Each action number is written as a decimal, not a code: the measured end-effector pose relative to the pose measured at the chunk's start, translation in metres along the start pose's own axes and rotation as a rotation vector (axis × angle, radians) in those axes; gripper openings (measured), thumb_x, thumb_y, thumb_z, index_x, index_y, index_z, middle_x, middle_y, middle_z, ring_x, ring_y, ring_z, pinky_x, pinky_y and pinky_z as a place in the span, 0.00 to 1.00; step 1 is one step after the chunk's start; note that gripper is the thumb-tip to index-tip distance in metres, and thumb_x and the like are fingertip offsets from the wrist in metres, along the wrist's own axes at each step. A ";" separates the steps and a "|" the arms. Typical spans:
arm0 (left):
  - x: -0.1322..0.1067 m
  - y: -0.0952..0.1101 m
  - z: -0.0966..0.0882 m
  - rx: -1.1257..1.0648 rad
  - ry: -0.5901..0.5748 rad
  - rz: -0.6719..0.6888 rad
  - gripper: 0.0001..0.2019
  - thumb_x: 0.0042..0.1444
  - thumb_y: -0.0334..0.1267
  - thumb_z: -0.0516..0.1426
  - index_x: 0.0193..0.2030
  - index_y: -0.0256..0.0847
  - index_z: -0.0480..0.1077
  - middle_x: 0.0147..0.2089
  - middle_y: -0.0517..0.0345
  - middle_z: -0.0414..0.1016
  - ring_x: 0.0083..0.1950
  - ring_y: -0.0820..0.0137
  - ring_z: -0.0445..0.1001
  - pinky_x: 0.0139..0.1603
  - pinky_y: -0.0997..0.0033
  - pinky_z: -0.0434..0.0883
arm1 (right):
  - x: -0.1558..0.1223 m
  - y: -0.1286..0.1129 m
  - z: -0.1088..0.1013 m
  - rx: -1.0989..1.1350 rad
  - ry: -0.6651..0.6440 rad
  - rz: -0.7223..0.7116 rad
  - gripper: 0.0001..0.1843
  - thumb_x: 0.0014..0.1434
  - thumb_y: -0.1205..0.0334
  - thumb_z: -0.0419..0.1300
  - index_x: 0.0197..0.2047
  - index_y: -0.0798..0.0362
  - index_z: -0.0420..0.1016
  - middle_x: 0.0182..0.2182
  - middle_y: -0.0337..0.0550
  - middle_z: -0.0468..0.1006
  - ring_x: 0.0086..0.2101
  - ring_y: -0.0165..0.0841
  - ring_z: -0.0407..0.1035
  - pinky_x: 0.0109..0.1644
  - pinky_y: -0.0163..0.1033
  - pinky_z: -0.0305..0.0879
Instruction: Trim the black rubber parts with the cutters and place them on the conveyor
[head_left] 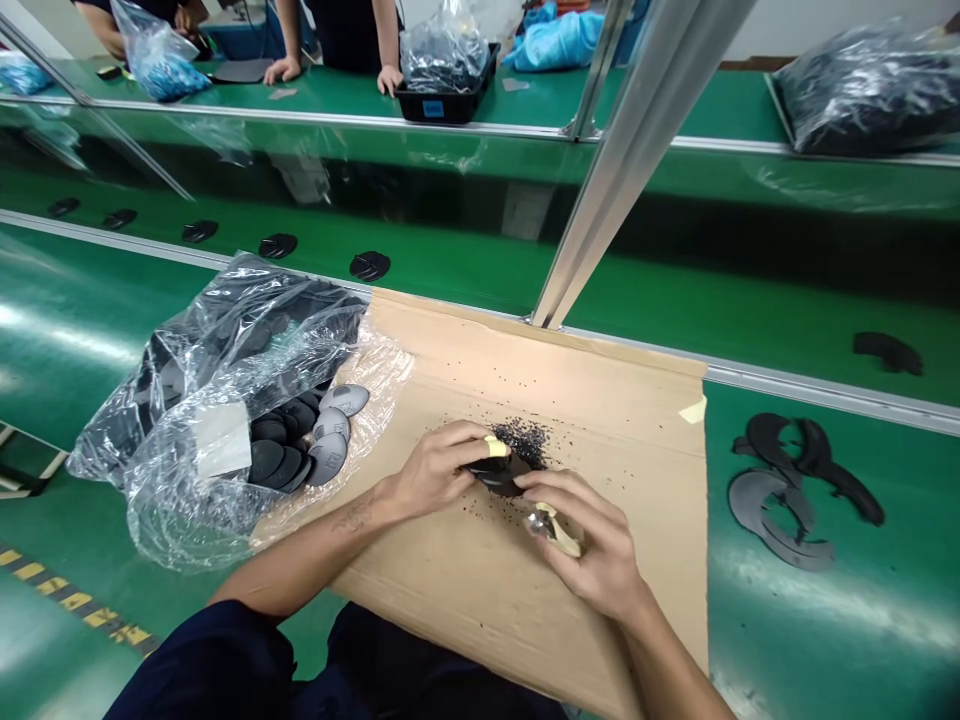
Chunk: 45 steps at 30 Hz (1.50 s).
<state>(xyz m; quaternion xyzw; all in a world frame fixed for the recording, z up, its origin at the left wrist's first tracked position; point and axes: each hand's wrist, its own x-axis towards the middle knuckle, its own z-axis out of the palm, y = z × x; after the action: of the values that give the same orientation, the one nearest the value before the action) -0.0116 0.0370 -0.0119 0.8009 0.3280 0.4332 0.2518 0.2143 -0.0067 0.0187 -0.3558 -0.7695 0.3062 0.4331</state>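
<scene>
Dark rubber-like piece (499, 478) held above the cardboard sheet (457, 360), near its middle, pinched in my left hand (435, 475). Fingers (469, 445) clamped on its edge, one fingertip wrapped in pale yellow tape (495, 447). Right hand (592, 545) closed around a small tool (559, 530) bound in similar tape, its bright metal tip (538, 522) just beside the piece; from the head view I cannot tell whether tip and piece touch. Work in hand, as I read it: close handling at the piece's rim, both hands together.

Black crumbs (525, 440) lie heaped just past the piece and scatter across the cardboard. Left of the sheet, a clear plastic bag (217, 340) lies open, grey oval pieces (330, 450) and darker ones inside. Right of the sheet, dark cut shapes (780, 490) lie on the green conveyor belt (75, 330). Beyond the rail, a row of black pieces (277, 245) sits on a further green belt. Farther on, a co-worker's hands (283, 70) rest on the bench near a black tray (442, 100).
</scene>
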 end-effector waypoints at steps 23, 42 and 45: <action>0.004 0.006 -0.001 -0.203 -0.052 0.078 0.10 0.64 0.32 0.60 0.50 0.37 0.77 0.37 0.50 0.81 0.36 0.71 0.80 0.36 0.76 0.76 | -0.004 0.021 -0.004 -0.409 -0.018 -0.030 0.15 0.65 0.67 0.59 0.53 0.50 0.77 0.40 0.48 0.82 0.41 0.40 0.77 0.40 0.44 0.72; 0.001 0.009 0.002 -0.214 -0.042 0.070 0.08 0.64 0.35 0.61 0.48 0.38 0.78 0.37 0.50 0.83 0.36 0.71 0.81 0.35 0.75 0.76 | -0.002 0.011 -0.007 -0.674 -0.026 -0.134 0.12 0.67 0.70 0.56 0.50 0.53 0.77 0.32 0.45 0.82 0.31 0.34 0.73 0.33 0.40 0.66; 0.003 0.009 0.001 -0.215 -0.056 0.073 0.09 0.63 0.36 0.62 0.48 0.37 0.77 0.37 0.50 0.82 0.35 0.71 0.80 0.35 0.75 0.76 | -0.004 0.010 -0.005 -0.616 0.006 -0.092 0.10 0.66 0.70 0.57 0.48 0.53 0.79 0.30 0.44 0.81 0.30 0.33 0.74 0.34 0.39 0.69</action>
<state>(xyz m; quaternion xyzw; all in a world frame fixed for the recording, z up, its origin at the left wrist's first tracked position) -0.0070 0.0330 -0.0041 0.7925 0.2433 0.4519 0.3295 0.2234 -0.0034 0.0114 -0.4362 -0.8400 0.0375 0.3205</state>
